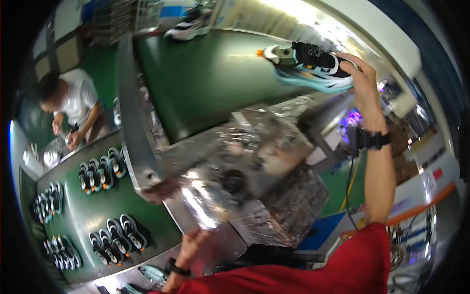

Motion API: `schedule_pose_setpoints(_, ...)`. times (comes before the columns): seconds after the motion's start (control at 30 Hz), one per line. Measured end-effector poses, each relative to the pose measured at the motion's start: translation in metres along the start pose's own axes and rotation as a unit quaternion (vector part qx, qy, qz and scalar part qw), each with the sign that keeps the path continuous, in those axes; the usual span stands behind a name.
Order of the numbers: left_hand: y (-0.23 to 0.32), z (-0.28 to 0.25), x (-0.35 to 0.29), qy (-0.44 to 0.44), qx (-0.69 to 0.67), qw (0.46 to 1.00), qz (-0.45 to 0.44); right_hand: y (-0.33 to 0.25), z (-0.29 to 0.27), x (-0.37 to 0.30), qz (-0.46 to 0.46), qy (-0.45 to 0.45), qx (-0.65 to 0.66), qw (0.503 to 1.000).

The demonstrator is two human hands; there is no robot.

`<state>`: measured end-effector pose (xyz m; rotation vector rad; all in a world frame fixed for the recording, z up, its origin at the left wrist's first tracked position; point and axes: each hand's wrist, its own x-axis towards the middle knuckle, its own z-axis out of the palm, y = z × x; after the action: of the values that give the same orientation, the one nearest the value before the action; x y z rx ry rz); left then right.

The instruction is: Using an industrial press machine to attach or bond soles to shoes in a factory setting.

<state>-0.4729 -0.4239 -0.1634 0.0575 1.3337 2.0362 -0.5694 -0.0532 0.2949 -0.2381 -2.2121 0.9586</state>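
Observation:
My right hand [361,78] is stretched out to the far right and closed on the toe end of a sneaker [320,73]. The sneaker is black, white and light blue, and its heel end points left over the green conveyor belt [205,88]. An orange bit sits by its heel. My left hand [192,249] is low near my body, beside the foil-covered bench [279,215]. Motion smears its fingers, so whether it holds anything does not show.
Another sneaker [188,30] rides the far belt. A metal rail [132,112] divides the belt from a green table [78,228] with several rows of shoes. Past that table a person in a white shirt [78,95] handles something small. A blurred, foil-wrapped fixture [254,142] fills the middle.

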Motion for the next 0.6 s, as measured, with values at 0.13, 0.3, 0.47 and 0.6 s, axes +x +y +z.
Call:
schedule_pose_setpoints(0.13,0.04,0.135,-0.041,-0.328,-0.219,0.915,-0.09,0.0,-0.088,-0.102,-0.048,0.044,0.16,0.985)
schedule_pose_setpoints(0.3,0.044,0.287,-0.029,-0.508,-0.246,0.796,-0.221,0.008,-0.187,-0.275,0.073,0.108,0.183,0.975)
schedule_pose_setpoints(0.47,-0.001,0.408,-0.112,-0.598,-0.13,0.751,-0.248,0.03,-0.264,-0.442,0.181,0.212,0.011,0.96)
schedule_pose_setpoints(0.6,-0.087,0.485,-0.17,-0.568,-0.131,0.752,-0.308,0.051,-0.313,-0.601,0.212,0.418,0.104,0.877)
